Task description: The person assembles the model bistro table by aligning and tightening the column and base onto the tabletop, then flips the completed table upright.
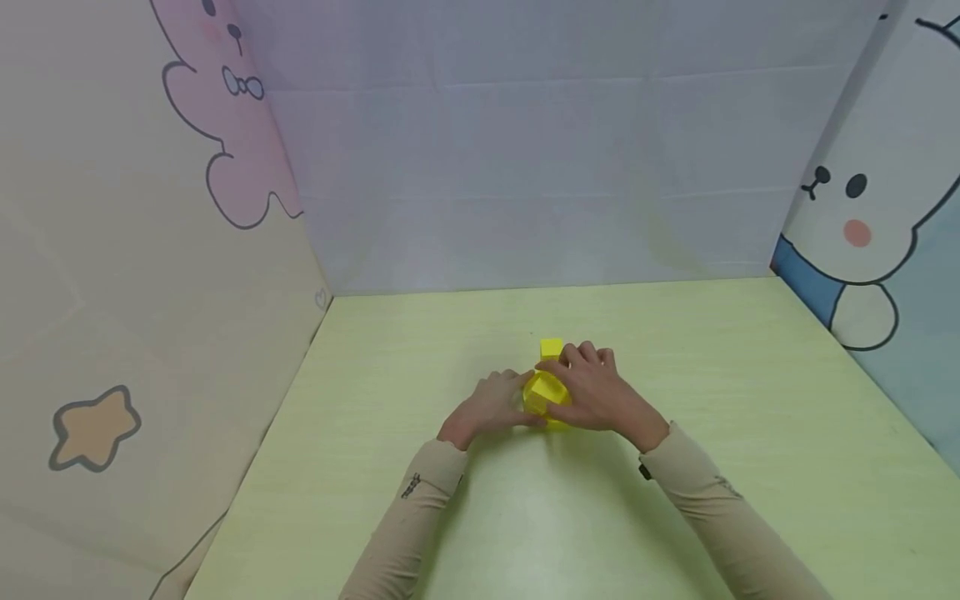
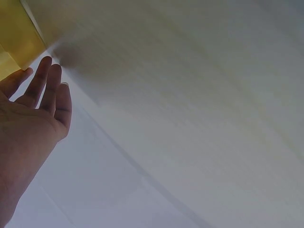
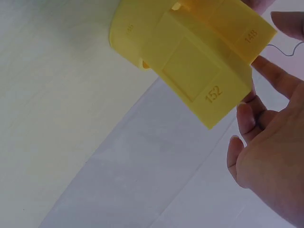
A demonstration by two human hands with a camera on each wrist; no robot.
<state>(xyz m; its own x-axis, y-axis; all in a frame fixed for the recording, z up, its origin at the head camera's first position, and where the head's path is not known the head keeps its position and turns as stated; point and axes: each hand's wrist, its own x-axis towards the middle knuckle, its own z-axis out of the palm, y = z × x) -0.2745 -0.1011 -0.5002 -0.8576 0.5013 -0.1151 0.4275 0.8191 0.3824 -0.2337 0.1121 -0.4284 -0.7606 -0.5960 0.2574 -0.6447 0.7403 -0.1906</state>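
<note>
A yellow stack of pieces stands between my two hands near the middle of the table. Its rounded piece (image 1: 546, 392) has an angular top. My left hand (image 1: 495, 402) holds the left side, thumb in front and forefinger behind. My right hand (image 1: 596, 392) grips from the right, forefinger across the back and thumb at the front. In the right wrist view, a yellow block (image 3: 204, 71) stamped 152 juts out beside another block (image 3: 256, 35) stamped 148. Both adjoin a yellow cylinder (image 3: 130, 35). Much of the stack is hidden by the fingers.
A small yellow cube (image 1: 551, 347) shows just behind the hands. The pale green table (image 1: 420, 333) meets a plain light back wall (image 1: 525, 167). Cartoon-printed side walls (image 1: 97, 250) stand left and right, and a thin cord (image 1: 187, 554) runs along the left edge.
</note>
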